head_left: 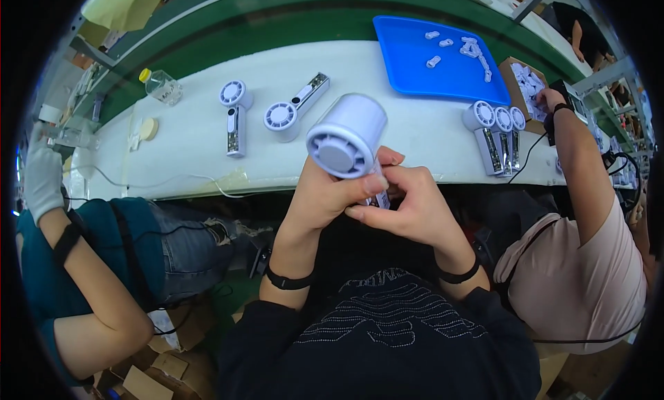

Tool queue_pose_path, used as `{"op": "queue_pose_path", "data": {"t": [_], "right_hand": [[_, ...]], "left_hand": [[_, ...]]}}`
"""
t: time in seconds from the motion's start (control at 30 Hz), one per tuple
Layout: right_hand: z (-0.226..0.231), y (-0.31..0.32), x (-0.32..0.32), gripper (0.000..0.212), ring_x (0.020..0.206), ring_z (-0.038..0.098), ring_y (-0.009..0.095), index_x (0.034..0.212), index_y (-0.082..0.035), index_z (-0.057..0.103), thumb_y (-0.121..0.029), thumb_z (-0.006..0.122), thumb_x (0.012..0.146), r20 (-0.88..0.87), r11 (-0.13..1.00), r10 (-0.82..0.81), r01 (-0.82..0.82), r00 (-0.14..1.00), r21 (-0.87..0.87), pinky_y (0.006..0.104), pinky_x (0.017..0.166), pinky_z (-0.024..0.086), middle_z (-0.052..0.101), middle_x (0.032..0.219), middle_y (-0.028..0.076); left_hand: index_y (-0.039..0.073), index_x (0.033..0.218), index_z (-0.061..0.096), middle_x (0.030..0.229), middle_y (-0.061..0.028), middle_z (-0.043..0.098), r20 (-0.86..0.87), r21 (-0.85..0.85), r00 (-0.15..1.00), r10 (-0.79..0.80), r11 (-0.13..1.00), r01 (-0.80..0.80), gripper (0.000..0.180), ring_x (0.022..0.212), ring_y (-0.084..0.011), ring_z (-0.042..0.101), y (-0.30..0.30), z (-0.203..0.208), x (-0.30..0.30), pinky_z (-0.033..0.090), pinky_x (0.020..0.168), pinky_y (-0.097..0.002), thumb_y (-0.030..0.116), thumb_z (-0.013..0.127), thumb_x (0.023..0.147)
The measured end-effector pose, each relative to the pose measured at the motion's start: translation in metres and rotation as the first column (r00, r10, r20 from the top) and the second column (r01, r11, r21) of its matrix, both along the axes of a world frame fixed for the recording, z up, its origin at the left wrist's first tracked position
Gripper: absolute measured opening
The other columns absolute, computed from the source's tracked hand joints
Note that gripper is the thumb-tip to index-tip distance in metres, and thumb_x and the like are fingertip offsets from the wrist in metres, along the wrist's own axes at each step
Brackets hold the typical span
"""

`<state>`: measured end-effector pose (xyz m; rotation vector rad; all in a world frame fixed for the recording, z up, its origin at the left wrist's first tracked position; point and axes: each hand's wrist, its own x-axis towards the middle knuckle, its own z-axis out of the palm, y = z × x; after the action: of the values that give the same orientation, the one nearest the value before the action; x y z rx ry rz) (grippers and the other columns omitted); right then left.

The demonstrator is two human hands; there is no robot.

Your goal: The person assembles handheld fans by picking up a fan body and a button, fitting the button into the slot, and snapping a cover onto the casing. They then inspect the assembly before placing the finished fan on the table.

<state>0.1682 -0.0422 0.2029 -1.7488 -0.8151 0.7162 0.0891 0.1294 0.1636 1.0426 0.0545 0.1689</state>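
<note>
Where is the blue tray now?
In the head view, the blue tray sits at upper right, along the white work surface's far edge, immediately left of the open cardboard box.

I can make out no full wording: the dark print on the clear, yellow-capped bottle (164,89) near the far edge of the bench (415,141), toward its left end, is too small, and the curved lettering (377,278) on my black shirt (422,351) is only partly visible.

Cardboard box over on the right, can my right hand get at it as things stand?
Probably not freely: your right hand is busy with the pale fan, three more fans sit roughly along the way, and a co-worker's hand is at the cardboard box.
</note>
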Motion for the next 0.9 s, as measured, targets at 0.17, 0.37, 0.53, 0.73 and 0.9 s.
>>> {"op": "queue_pose_path", "data": {"t": [0.17,0.37,0.53,0.73,0.9], "right_hand": [[-0.004,0.008,-0.007,0.03,0.069,0.063,0.011,0.093,0.003,0.076,-0.02,0.091,0.081,-0.004,0.999,0.013,-0.013,1.0,-0.046,0.0291,0.064,0.049,0.071,0.075,0.005],[-0.018,0.01,-0.004,0.037,0.062,0.068,0.02,0.091,0.005,0.077,-0.028,0.091,0.081,0.2,0.997,0.054,-0.064,0.978,0.045,0.0318,0.061,0.052,0.071,0.07,0.013],[-0.025,0.012,-0.009,0.038,0.056,0.07,0.024,0.085,0.004,0.078,-0.031,0.091,0.081,0.27,0.977,0.019,-0.075,0.963,0.2,0.0327,0.056,0.053,0.07,0.065,0.015],[-0.023,0.011,-0.02,0.028,0.058,0.063,0.012,0.089,0.003,0.077,-0.021,0.089,0.083,0.2,0.998,-0.054,0.045,0.978,0.05,0.027,0.055,0.047,0.069,0.066,0.006],[-0.014,0.012,-0.028,0.032,0.058,0.063,0.009,0.091,0.004,0.077,-0.025,0.091,0.084,0.202,0.998,-0.057,0.056,0.978,0.011,0.0251,0.054,0.047,0.069,0.065,0.004]], "left_hand": [[-0.005,0.119,0.075,0.115,-0.0163,0.08,0.012,-0.013,1.0,-0.019,1.0,0.019,0.044,0.101,-0.0209,0.076,0.005,-0.004,-0.003,0.063,0.088,-0.0361,0.009,0.092,0.081],[-0.008,0.122,0.071,0.122,-0.0232,0.075,-0.016,0.109,0.998,-0.062,0.992,0.063,0.058,0.108,-0.0282,0.075,0.01,-0.008,-0.01,0.062,0.094,-0.0405,0.027,0.093,0.081],[-0.008,0.122,0.071,0.121,-0.0237,0.075,0.012,0.091,0.999,-0.043,0.995,0.042,0.062,0.109,-0.0286,0.075,0.006,-0.013,-0.013,0.062,0.094,-0.0402,0.034,0.093,0.082],[-0.008,0.126,0.069,0.127,-0.0259,0.073,0.069,-0.176,0.995,-0.075,0.981,0.086,0.071,0.11,-0.0292,0.075,0.007,-0.033,-0.008,0.063,0.095,-0.0417,0.046,0.091,0.085],[-0.009,0.129,0.068,0.128,-0.025,0.075,0.12,-0.162,0.989,-0.083,0.981,0.102,0.078,0.111,-0.0276,0.077,0.007,-0.029,-0.011,0.064,0.095,-0.0393,0.048,0.094,0.082]]}}
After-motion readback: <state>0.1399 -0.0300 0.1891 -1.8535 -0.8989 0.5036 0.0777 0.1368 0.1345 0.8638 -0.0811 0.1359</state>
